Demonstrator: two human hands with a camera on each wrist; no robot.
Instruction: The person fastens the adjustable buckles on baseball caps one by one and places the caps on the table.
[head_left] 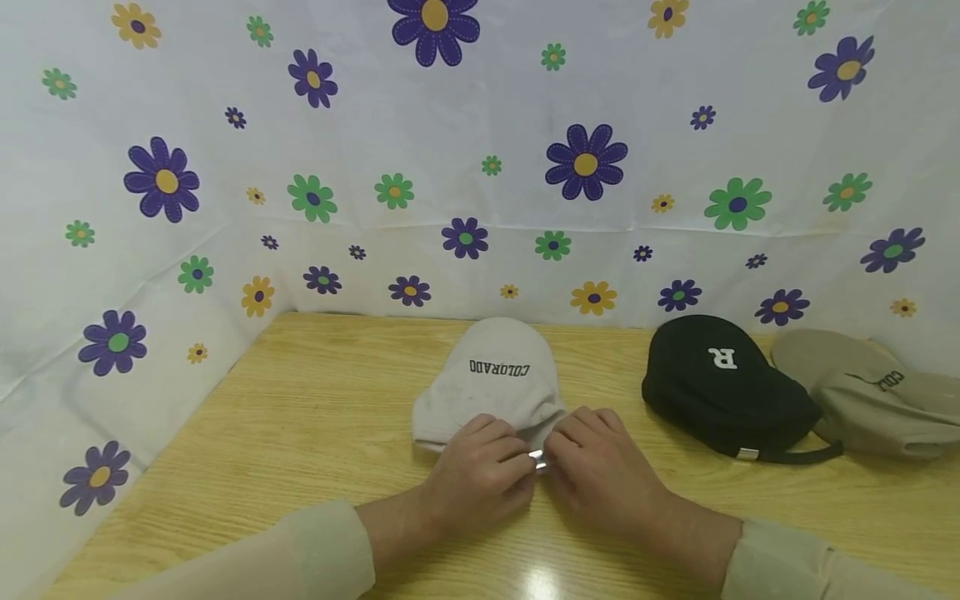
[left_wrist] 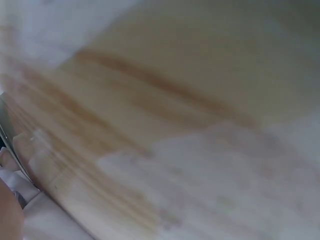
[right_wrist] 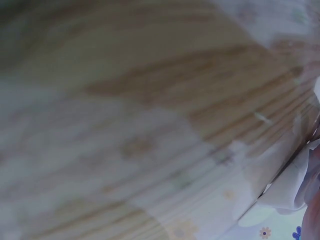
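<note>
A pale grey cap (head_left: pixel 498 387) lies on the wooden table, its dark COLORADO lettering upside down from here. At its near edge, a silver metal buckle (head_left: pixel 537 460) shows between the two hands. My left hand (head_left: pixel 483 467) pinches the strap on the buckle's left side with curled fingers. From the other side my right hand (head_left: pixel 603 467) grips the strap close to the buckle. Most of the strap is hidden behind the fingers. Part of the pale cap (left_wrist: pixel 47 217) shows at the lower left of the left wrist view, and cap fabric (right_wrist: pixel 287 182) at the right of the right wrist view.
To the right sits a black cap (head_left: pixel 712 383) with a white R and a metal buckle on its strap. A tan cap (head_left: pixel 877 392) lies beside it, partly covered. Behind the wooden table (head_left: pixel 315 400) hangs a white flowered cloth (head_left: pixel 360 150).
</note>
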